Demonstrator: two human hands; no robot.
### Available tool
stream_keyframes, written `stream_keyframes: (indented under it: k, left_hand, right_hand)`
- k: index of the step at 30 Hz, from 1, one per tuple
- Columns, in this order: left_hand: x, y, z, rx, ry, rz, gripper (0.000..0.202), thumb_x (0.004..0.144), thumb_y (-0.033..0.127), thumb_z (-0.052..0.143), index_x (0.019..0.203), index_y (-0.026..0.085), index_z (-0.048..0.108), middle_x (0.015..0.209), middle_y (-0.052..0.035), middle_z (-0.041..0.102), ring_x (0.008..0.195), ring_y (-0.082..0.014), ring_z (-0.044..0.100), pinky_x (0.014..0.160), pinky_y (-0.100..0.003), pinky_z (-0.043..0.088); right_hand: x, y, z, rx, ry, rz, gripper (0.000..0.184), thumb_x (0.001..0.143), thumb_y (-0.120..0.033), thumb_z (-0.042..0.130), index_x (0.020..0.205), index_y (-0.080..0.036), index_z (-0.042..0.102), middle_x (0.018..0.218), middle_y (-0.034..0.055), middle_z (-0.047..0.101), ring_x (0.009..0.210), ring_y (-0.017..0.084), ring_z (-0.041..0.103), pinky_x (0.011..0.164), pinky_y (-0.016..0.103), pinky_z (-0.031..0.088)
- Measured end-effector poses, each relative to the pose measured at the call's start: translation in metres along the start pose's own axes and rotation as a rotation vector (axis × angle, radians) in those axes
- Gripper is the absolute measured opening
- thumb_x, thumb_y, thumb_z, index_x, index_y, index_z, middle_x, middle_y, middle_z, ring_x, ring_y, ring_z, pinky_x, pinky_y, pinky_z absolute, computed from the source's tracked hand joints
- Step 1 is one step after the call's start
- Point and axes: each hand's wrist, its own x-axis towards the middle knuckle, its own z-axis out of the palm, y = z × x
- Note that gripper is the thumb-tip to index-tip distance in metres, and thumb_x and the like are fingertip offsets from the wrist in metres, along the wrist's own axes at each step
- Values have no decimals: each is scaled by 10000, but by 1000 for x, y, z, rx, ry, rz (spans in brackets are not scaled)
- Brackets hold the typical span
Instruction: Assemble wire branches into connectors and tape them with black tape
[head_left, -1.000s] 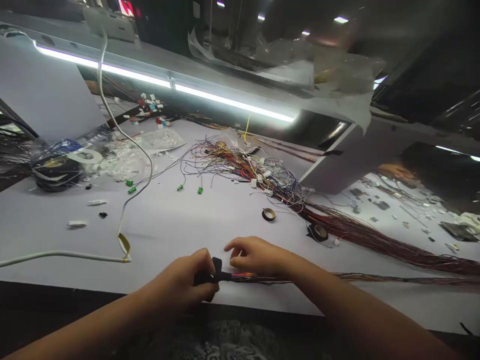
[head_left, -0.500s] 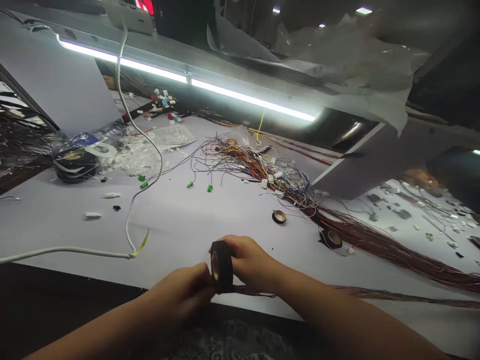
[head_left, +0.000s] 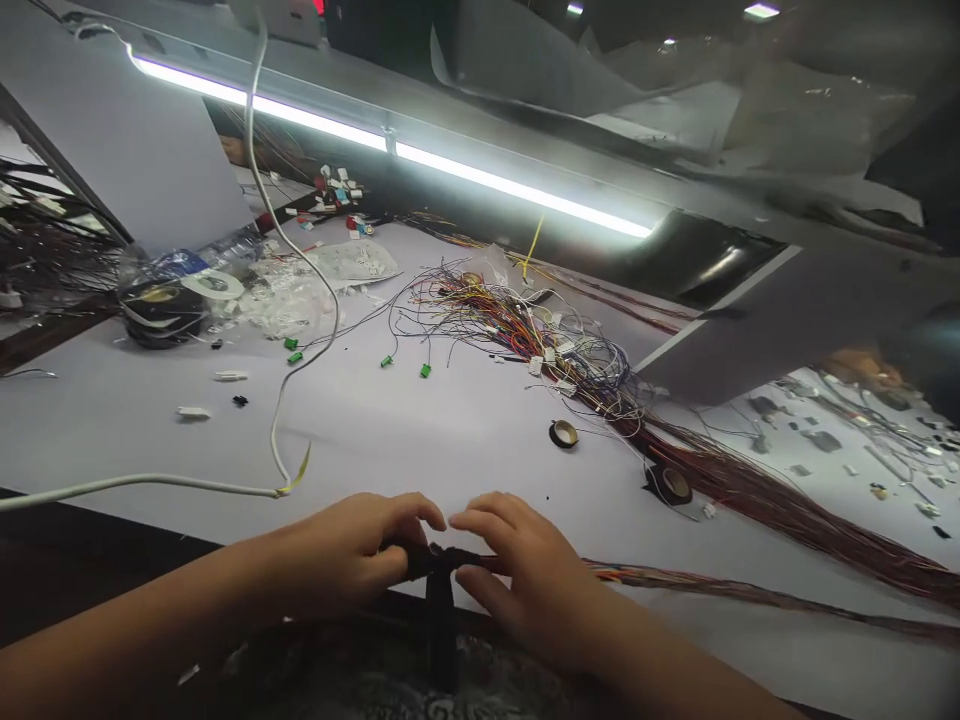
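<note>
My left hand (head_left: 375,550) is closed round the wrapped end of a wire bundle, where black tape (head_left: 454,558) covers the wires. From this wrapped part a dark piece of the black tape (head_left: 441,630) hangs down over the table's front edge; its roll, seen edge-on or in shadow, is hard to make out. My right hand (head_left: 525,565) is just right of the wrap, thumb and fingers apart around the bundle. Past that hand the bare wires of the wire bundle (head_left: 675,580) run to the right along the table.
A white cable (head_left: 150,480) crosses the left side. Two more black tape rolls, a small one (head_left: 564,433) and a larger one (head_left: 670,484), lie right of centre. Behind them spreads a thick harness of coloured wires (head_left: 517,325). Green connectors (head_left: 425,370) and plastic bags (head_left: 292,305) lie further left.
The tape roll, held up between my hands before, has dropped below the bundle. My right hand has let go of it and spread its fingers; my left hand now grips the wrapped part.
</note>
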Motion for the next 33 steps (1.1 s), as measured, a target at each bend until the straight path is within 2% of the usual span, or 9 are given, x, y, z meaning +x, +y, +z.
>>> stream_keyframes:
  k: [4,10,14,18,21,24,26,30,33]
  left_hand:
    - [-5,-18,-3,129,-88,92,444,783,98,466,1094,341,668,994,15,719,881,-201,648,749,-288,439]
    - [5,-23,-11,357,-7,399,287,810,147,545,1025,290,670,864,-30,686,821,-211,594,946,-380,398]
    - [2,-24,5,452,264,475,297,874,118,445,1004,303,638,936,-12,661,914,-193,582,1123,-483,199]
    - [-7,-44,36,112,732,76,297,850,340,576,1132,257,538,1194,-86,555,1031,-245,560,918,-435,453]
    - [-14,-47,48,-239,546,-233,381,832,532,556,1004,193,570,957,-66,613,808,-224,586,729,-372,489]
    - [-19,-34,51,-506,189,-258,457,868,584,469,914,164,644,892,-67,656,859,-244,589,770,-363,458]
    - [-18,-24,51,-690,60,-236,470,872,581,472,956,162,668,941,-79,674,913,-255,593,814,-369,444]
    - [-14,-14,49,-948,36,-223,347,840,468,584,999,172,671,979,-71,678,937,-244,590,856,-364,427]
    - [-10,-11,46,-1030,74,-284,229,798,385,627,876,175,674,818,-28,653,790,-199,567,750,-318,428]
  right_hand:
    - [3,-3,-1,185,-235,155,388,897,-227,533,1278,-298,560,810,-12,688,698,127,600,667,243,455]
    - [7,-8,-2,193,-291,102,421,841,-202,589,1246,-316,585,772,-34,664,636,109,544,611,218,414]
    - [5,-7,-2,175,-213,100,347,849,-209,593,1184,-296,616,871,-21,700,733,129,605,692,243,448]
    - [0,-6,-1,173,-153,82,364,882,-223,557,1236,-306,578,1007,-12,715,811,139,645,769,261,464]
    - [-1,-7,-3,141,-167,89,452,876,-232,567,1315,-320,513,1002,-9,720,804,147,655,755,265,472]
    - [2,-8,-7,157,-197,33,489,881,-171,537,1330,-358,487,1063,-29,704,872,142,654,789,257,470]
    - [6,-9,-10,148,-243,-6,547,873,-127,525,1357,-372,453,1100,-31,692,907,141,650,807,255,469]
    - [10,-10,-14,87,-320,-52,501,882,-167,553,1342,-349,475,1090,-1,693,923,158,649,801,266,472]
    - [9,-7,-12,54,-303,-98,417,895,-213,566,1292,-333,516,1030,3,696,856,142,640,749,247,461]
